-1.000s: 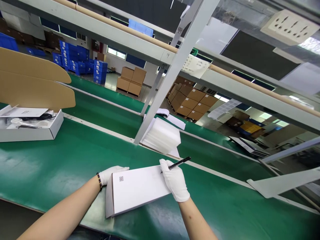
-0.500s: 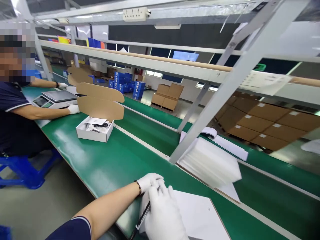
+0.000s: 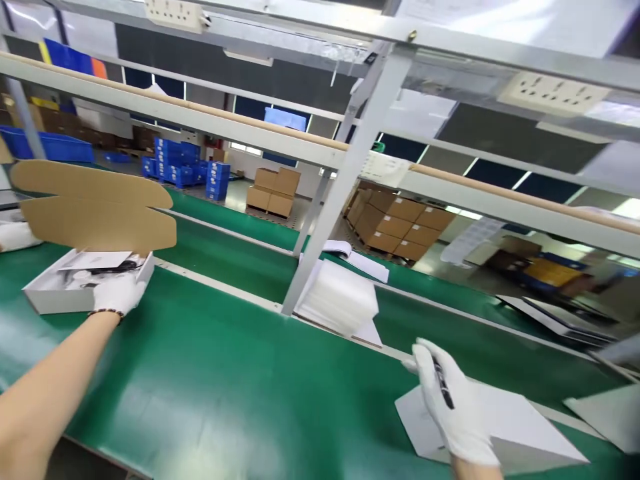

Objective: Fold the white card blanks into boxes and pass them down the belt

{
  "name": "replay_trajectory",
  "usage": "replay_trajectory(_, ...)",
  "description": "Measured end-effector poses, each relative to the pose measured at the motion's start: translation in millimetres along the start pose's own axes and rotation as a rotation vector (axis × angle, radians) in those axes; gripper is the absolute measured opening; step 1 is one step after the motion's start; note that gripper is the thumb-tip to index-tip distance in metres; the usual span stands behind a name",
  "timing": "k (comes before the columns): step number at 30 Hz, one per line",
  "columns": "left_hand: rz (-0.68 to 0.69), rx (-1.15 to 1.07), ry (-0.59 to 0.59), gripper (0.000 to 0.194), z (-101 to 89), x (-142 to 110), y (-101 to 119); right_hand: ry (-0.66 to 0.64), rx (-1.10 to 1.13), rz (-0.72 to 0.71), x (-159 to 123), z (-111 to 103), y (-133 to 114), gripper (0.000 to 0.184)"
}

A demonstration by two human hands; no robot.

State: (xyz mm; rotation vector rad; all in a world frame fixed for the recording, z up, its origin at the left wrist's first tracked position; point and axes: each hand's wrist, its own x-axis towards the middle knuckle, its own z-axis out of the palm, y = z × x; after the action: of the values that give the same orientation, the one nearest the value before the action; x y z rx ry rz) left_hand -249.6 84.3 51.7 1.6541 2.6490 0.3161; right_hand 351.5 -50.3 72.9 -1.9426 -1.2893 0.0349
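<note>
My left hand (image 3: 118, 293), in a white glove with a beaded bracelet at the wrist, grips the near right side of an open white box (image 3: 60, 293). Its brown lid stands raised, and a white card (image 3: 95, 260), a black cable and small white parts lie inside. Some of my left fingers are hidden at the box wall. On the right, my gloved right hand (image 3: 453, 400) is closed around a black pen (image 3: 443, 385). That hand rests over a closed white box (image 3: 520, 417), slightly blurred by motion.
A stack of white foam sheets (image 3: 345, 297) stands behind the green worktop (image 3: 240, 387), beside a slanted metal post (image 3: 345, 187). A co-worker's gloved hand (image 3: 17, 237) shows at the far left. Another white sheet or box (image 3: 610, 413) lies at the right edge.
My hands have parted. The left has reached left to the open box; the right has moved right with the pen and the closed box. The view has swung right.
</note>
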Motion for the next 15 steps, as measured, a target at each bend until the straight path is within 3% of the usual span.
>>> replay_trajectory(2,0.012,0.020,-0.037,0.047,2.0,-3.8,5.3,0.057,0.071,-0.156,19.6,20.3,-12.5,0.060)
replay_trajectory(4,0.038,0.040,-0.052,0.044,6.4,-20.0,17.9,0.012,-0.065,-0.232,46.7,46.7,-25.8,0.052)
replay_trajectory(7,0.123,0.051,-0.057,0.046,16.3,-67.3,40.8,-0.069,-0.190,-0.271,89.4,77.4,-42.5,0.045)
replay_trajectory(9,0.191,0.033,-0.085,0.046,21.5,-106.8,51.7,-0.130,-0.228,-0.285,110.6,87.4,-48.2,0.050)
replay_trajectory(12,0.437,-0.181,-0.197,0.044,19.8,-148.8,54.7,-0.245,-0.301,-0.270,130.4,93.1,-46.0,0.047)
replay_trajectory(14,0.485,-0.395,-0.079,0.046,13.0,-151.2,47.0,-0.302,-0.345,-0.255,140.6,96.4,-40.7,0.035)
replay_trajectory(15,0.424,-0.460,0.035,0.048,9.6,-144.9,40.7,-0.316,-0.361,-0.251,145.2,98.1,-38.7,0.029)
